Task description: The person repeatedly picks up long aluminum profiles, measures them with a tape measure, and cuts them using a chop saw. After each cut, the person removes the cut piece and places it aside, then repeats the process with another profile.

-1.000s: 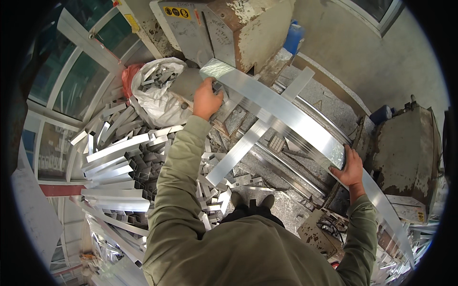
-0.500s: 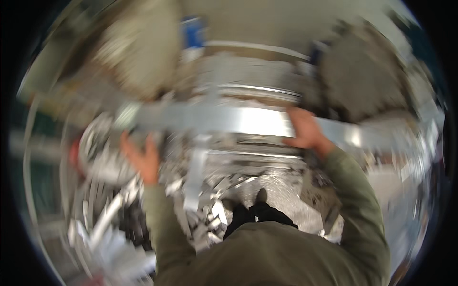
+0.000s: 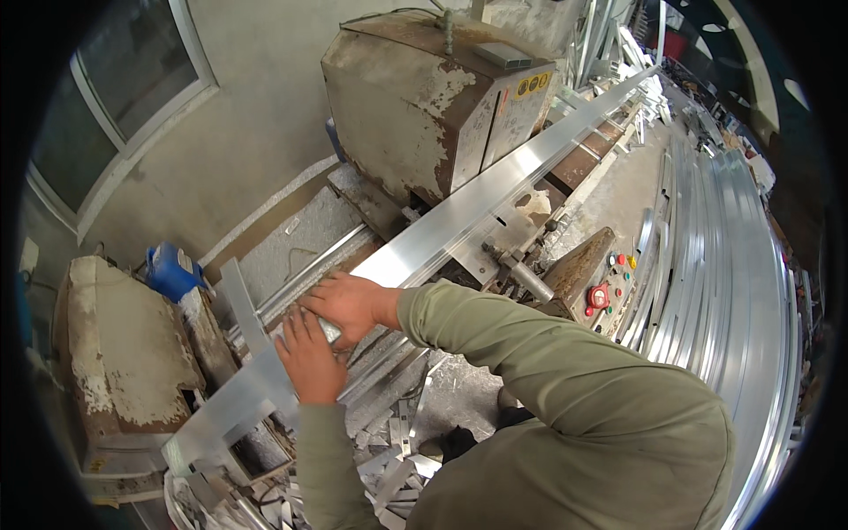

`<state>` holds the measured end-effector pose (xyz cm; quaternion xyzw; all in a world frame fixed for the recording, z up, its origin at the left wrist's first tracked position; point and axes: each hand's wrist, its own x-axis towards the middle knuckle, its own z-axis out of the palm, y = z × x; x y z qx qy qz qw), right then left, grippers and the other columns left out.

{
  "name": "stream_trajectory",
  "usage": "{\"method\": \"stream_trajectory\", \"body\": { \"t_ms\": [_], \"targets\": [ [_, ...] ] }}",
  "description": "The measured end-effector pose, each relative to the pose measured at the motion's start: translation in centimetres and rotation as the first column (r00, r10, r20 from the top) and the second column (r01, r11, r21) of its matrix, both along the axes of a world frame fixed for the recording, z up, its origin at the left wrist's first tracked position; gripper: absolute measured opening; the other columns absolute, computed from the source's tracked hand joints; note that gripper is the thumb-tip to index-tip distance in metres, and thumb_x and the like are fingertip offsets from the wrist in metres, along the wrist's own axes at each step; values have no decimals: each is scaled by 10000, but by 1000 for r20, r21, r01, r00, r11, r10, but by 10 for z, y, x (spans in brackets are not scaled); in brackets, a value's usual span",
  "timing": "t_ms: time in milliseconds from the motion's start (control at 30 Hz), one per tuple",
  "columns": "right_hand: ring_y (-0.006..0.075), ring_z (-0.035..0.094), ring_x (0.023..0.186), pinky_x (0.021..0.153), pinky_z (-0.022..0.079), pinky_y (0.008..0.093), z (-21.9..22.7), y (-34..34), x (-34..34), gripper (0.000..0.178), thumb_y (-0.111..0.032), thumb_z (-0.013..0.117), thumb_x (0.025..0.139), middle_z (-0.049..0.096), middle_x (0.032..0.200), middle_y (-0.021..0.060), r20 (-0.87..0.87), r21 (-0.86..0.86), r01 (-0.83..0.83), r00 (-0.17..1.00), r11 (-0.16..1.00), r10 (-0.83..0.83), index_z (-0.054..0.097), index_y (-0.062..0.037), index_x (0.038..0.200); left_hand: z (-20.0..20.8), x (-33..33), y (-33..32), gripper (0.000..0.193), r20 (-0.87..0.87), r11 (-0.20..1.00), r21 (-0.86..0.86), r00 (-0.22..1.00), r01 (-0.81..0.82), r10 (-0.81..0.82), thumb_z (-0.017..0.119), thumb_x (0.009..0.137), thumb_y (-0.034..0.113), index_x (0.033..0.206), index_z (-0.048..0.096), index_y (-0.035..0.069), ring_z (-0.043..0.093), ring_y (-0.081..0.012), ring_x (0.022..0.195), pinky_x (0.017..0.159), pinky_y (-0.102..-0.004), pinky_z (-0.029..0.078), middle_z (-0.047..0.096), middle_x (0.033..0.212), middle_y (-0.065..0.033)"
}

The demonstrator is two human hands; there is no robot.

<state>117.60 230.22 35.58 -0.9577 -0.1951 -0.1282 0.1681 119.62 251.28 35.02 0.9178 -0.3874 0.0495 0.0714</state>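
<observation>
On the bed of the rusted cutting machine, lower left of centre: one long aluminium profile, bright silver, flat-faced, lay lengthwise across the machine and ran from the scrap-strewn floor end at lower left up to the far upper right.

Step in hand, as judged: seating and aligning the profile against the machine's guide. The next move would call for steady downward pressure and a lengthwise push, keeping the strip flush to the guide.

Left hand: fingers spread, palm down, pressed flat on the near part of the profile; open, gripping nothing.

Right hand: just beyond the left and touching it, fingers curled over the profile's edge in a loose hold. Both forearms in olive sleeves, the right elbow bent sharply.

Adjacent: control panel with coloured buttons; stacked aluminium lengths at right; blue canister at left; offcuts on the floor.
</observation>
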Motion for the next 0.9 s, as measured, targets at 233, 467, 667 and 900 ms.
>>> {"method": "stream_trajectory", "body": {
  "t_ms": [233, 467, 667, 900],
  "targets": [
    [398, 624, 1286, 1089, 479, 521, 10, -26, -28, 795, -379, 859, 788, 678, 1383, 194, 218, 389, -104, 976, 915, 18, 625, -65, 1481, 9, 3, -22, 1111, 9, 998, -49, 999, -49, 49, 1013, 686, 318, 1602, 465, 8, 452, -386, 1552, 1304, -629, 295, 523, 1626, -205],
    [461, 672, 1105, 965, 551, 525, 140, -324, -103, 560, -298, 854, 920, 710, 1200, 232, 751, 381, 445, 362, 810, -552, 664, -19, 1367, 13, 1, -28, 1178, -3, 994, 39, 995, -104, 104, 1035, 669, 351, 1637, 447, 27, 458, -378, 1547, 1326, -597, 279, 525, 1626, -201],
    [278, 750, 658, 508, 616, 419, 214, -452, -120, 646, -421, 854, 957, 762, 973, 234, 96, 586, 675, 491, 448, -866, 662, 99, 1289, 5, 3, -29, 1164, 25, 996, 27, 996, -90, 89, 1034, 655, 345, 1629, 472, 40, 490, -359, 1525, 1324, -563, 293, 556, 1611, -178],
    [286, 745, 836, 785, 624, 411, 201, -400, -168, 589, -394, 841, 974, 775, 1042, 207, 374, 619, 514, 471, 593, -799, 703, 62, 1320, 9, 0, -34, 1157, 24, 996, 2, 996, -85, 84, 1035, 651, 294, 1631, 477, 41, 508, -378, 1502, 1314, -525, 313, 567, 1599, -201]
  ]
}}
